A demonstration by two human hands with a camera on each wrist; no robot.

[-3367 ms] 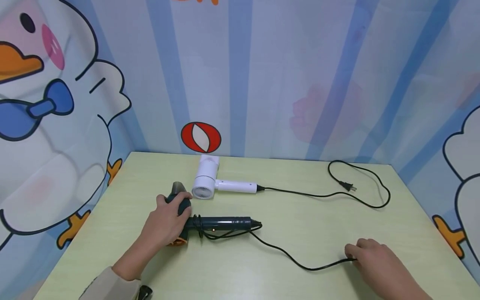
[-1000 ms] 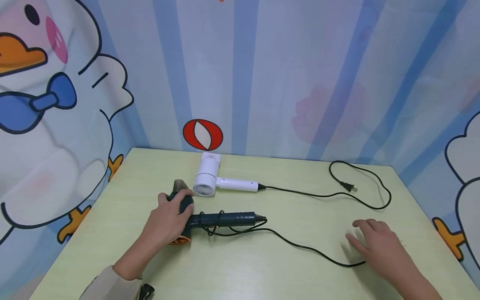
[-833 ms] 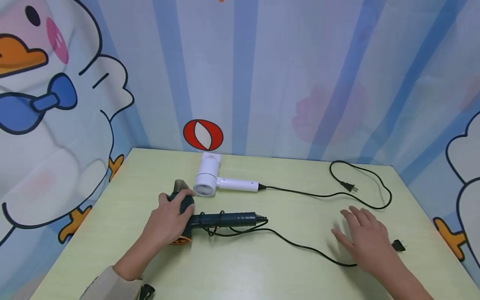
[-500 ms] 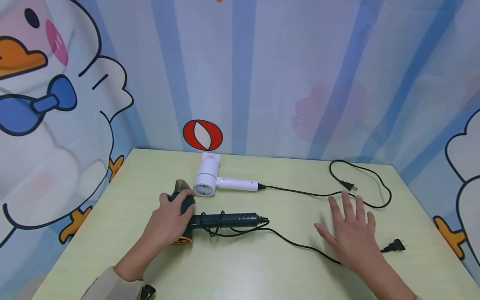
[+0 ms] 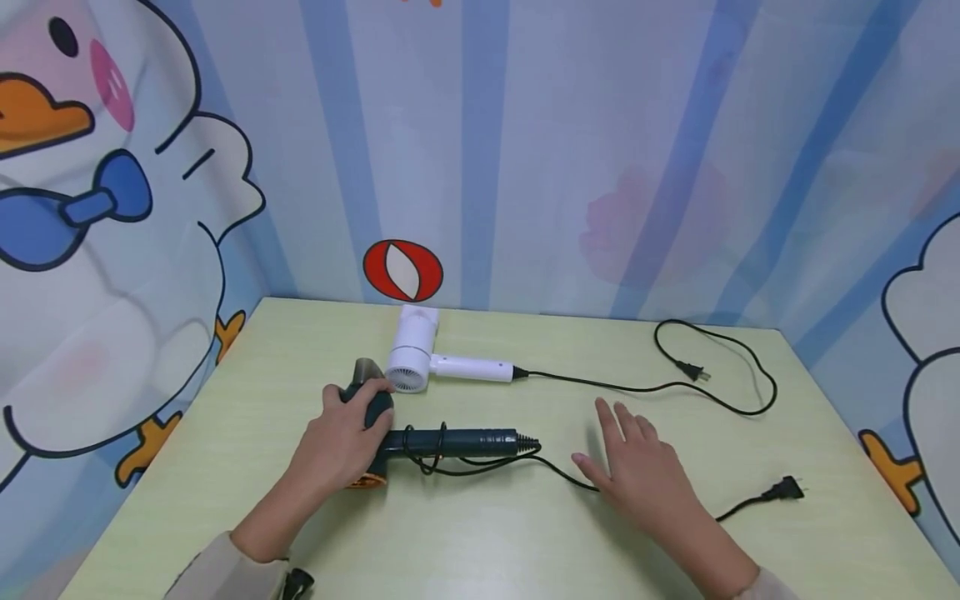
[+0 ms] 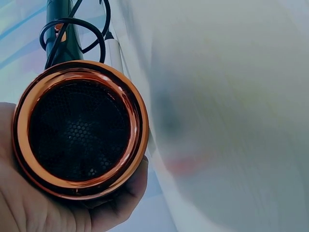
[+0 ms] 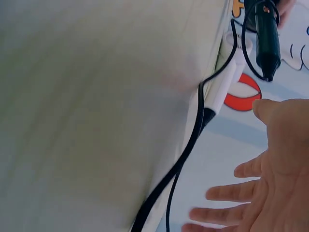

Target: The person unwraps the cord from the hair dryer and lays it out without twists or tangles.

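- The left grip (image 5: 337, 437) held the dark dryer (image 5: 468, 442) by its head, left on the desk (image 5: 480, 554), probably for steadiness.
- The right grip (image 5: 641, 479) held nothing, fingers spread near the cord (image 7: 200, 106).
- The white dryer (image 5: 414, 342) lay behind, perhaps leaving room.

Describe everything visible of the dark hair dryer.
The dark teal hair dryer has a plastic-looking handle pointing right, a greyish nozzle facing away and a coppery ring round mesh at the near end. Its black cord winds round the handle and trails toward a plug. The left hand grips its body, nearer than the white dryer; contact with the table is unclear.
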